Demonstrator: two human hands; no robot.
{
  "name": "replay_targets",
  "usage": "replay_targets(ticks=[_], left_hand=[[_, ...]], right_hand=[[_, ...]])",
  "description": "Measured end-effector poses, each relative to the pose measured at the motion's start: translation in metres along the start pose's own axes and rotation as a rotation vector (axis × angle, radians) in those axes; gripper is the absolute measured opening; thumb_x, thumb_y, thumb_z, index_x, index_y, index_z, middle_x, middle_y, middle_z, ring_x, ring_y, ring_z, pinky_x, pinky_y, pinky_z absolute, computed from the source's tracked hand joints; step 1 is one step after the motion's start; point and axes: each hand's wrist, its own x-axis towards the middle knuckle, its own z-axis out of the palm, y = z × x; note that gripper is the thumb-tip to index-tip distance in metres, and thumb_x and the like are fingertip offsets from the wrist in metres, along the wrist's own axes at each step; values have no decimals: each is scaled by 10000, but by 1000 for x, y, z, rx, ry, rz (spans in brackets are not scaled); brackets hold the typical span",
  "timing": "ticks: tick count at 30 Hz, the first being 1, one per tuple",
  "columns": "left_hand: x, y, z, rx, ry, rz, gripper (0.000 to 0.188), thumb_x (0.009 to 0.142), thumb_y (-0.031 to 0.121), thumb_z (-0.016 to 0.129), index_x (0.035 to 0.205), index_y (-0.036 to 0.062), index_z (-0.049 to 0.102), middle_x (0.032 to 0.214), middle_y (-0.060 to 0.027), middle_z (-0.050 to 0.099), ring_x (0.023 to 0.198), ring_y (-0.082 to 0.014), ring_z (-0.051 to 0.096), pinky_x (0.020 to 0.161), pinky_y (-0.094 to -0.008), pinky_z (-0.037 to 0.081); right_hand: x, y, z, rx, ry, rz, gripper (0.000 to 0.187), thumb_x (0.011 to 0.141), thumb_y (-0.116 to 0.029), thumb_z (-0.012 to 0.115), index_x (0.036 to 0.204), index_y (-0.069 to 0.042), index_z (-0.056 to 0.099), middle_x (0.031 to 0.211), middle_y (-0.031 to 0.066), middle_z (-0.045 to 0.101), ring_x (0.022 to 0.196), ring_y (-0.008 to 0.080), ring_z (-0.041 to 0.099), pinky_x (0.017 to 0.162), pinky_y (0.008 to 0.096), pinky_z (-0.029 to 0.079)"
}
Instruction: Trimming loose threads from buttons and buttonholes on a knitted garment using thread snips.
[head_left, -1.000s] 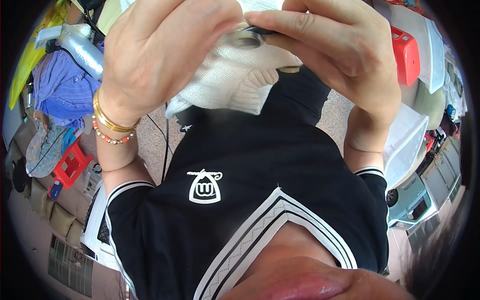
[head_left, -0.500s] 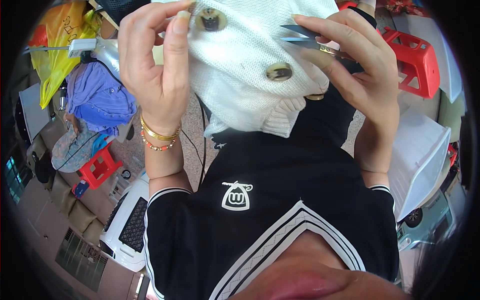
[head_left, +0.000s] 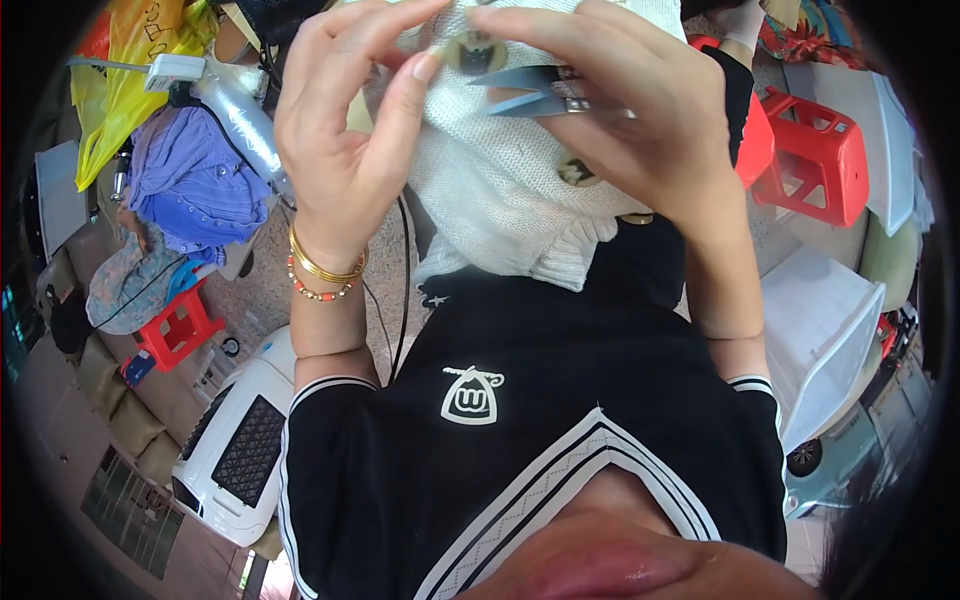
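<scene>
A white knitted garment (head_left: 500, 215) with large dark-and-tan buttons lies over my lap at the top of the view. My left hand (head_left: 355, 130) is at its left edge, thumb and forefinger bent together near the upper button (head_left: 475, 53). Whatever is between those fingertips is too small to make out. My right hand (head_left: 650, 110) holds a pair of thread snips (head_left: 530, 92), whose parted blades point left, just below that button. The right fingertips come close to the left ones. A lower button (head_left: 578, 170) is partly covered by my right hand.
Purple clothing (head_left: 195, 185) and a yellow plastic bag (head_left: 125, 85) lie to the left, with a white power adapter (head_left: 175, 70) beside them. Red stools (head_left: 815, 155) stand at right and lower left. A white plastic bin (head_left: 825, 320) is at right; a black cable (head_left: 405, 290) hangs near my left forearm.
My right hand has moved left with the snips, from beside the lower button to just below the upper one. The left hand has shifted slightly right, and the two hands are now close together.
</scene>
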Motion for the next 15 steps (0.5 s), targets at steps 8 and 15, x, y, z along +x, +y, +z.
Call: replay_targets(ticks=[8,15], left_hand=[[6,-2,-4,-33,-139,29,314,847,-49,676,1143,39,733,1042,-61,619,874,-102,564,781,-229,456],[16,-12,-8,-9,-255,173,303,841,-31,699,1135,36,735,1021,-73,627,890,-120,589,764,-233,460]], right_hand=[[-4,10,9,179,36,6,482,633,76,644,1098,-32,711,711,67,605,589,198,585,548,295,461],[-6,12,8,162,11,0,467,604,68,626,1047,-33,736,685,56,589,566,179,550,529,281,436]])
